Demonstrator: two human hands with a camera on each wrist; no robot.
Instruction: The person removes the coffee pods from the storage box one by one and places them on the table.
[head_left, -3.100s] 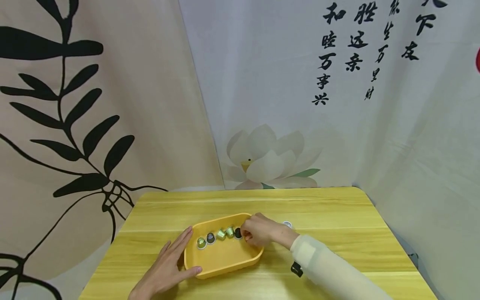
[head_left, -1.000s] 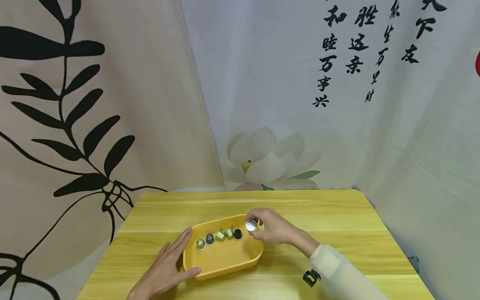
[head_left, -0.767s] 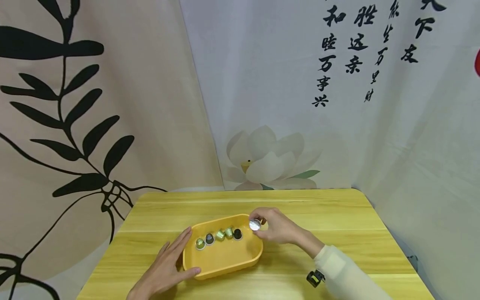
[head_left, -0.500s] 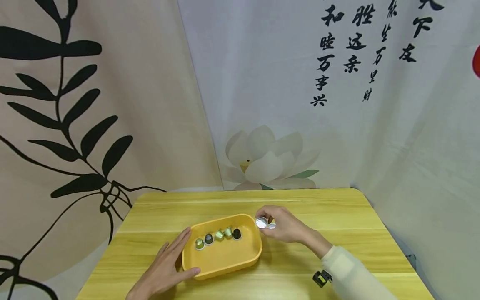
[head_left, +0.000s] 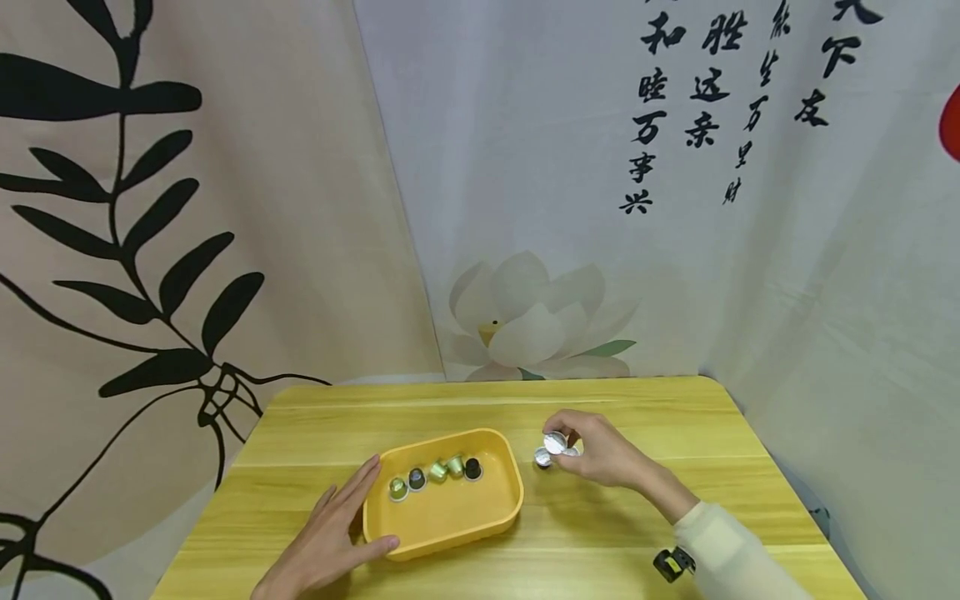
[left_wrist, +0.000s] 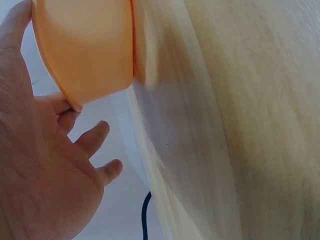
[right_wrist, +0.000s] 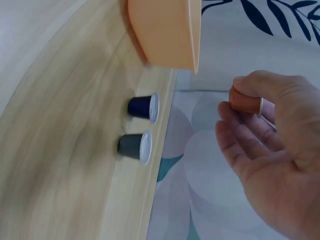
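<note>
My left hand [head_left: 330, 525] grips the left end of a yellow tray [head_left: 450, 537], thumb at its front rim and fingers at the far corner. Several coffee capsules sit in a row inside, among them a black one [head_left: 473, 469] and a light green one [head_left: 438, 472]. Thumb and fingertips of my right hand [head_left: 607, 450] pinch an orange coffee capsule [right_wrist: 245, 101], its silver lid [head_left: 555, 442] turned up towards the head view. Close by, a dark blue capsule [right_wrist: 141, 108] and a dark grey one [right_wrist: 134, 146] stand lid up on the table, right of the tray.
The wooden table [head_left: 630, 533] ends at a far edge before a printed cloth backdrop [head_left: 540, 167]. A small black device [head_left: 673, 564] shows at the right sleeve [head_left: 735, 550]. A dark cable-like line [left_wrist: 145, 215] shows beyond the table edge.
My right hand has moved from inside the tray's right end to over the table on the right, taking the pinched capsule along. The left hand stays at the tray.
</note>
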